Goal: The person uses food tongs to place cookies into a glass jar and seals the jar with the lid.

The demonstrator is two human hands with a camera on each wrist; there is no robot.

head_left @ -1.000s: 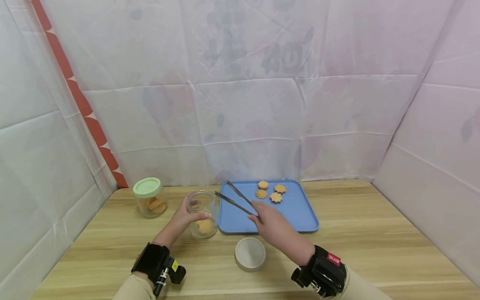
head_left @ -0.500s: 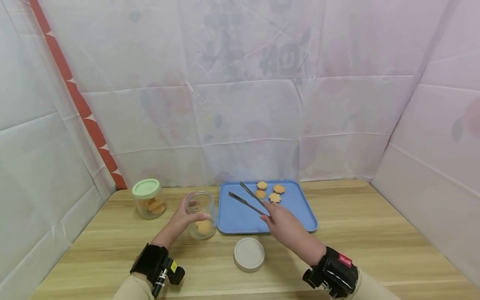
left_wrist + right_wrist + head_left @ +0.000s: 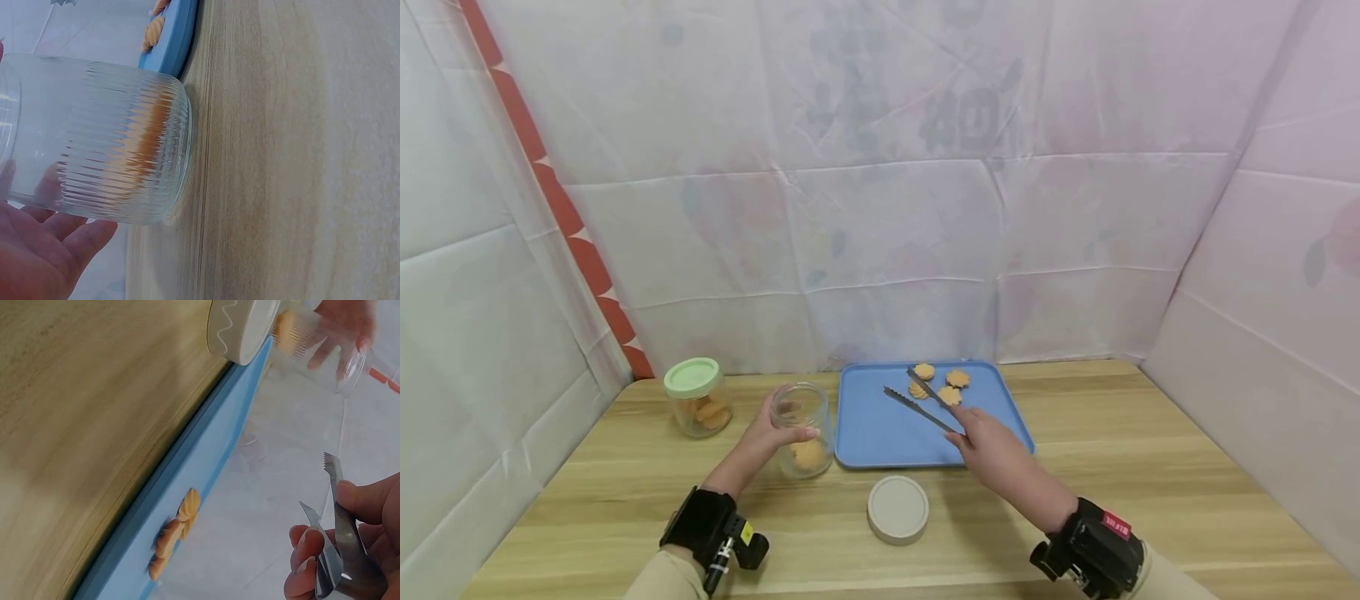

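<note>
Nearest you, a round lid (image 3: 898, 507) lies flat on the table (image 3: 1150, 467). Beyond it, your left hand (image 3: 765, 433) wraps its fingers around the open glass jar (image 3: 802, 427) (one cookie sits at its bottom). Your right hand (image 3: 992, 443) grips the tongs (image 3: 925, 397), their arms parted over the blue tray (image 3: 880, 429), tips at the cookies (image 3: 942, 383). Far left stands a green-lidded jar (image 3: 697, 396).

I've got a wooden table (image 3: 1112, 467) carrying a blue tray (image 3: 880, 433), two jars (image 3: 698, 398) and a loose lid (image 3: 898, 507).
</note>
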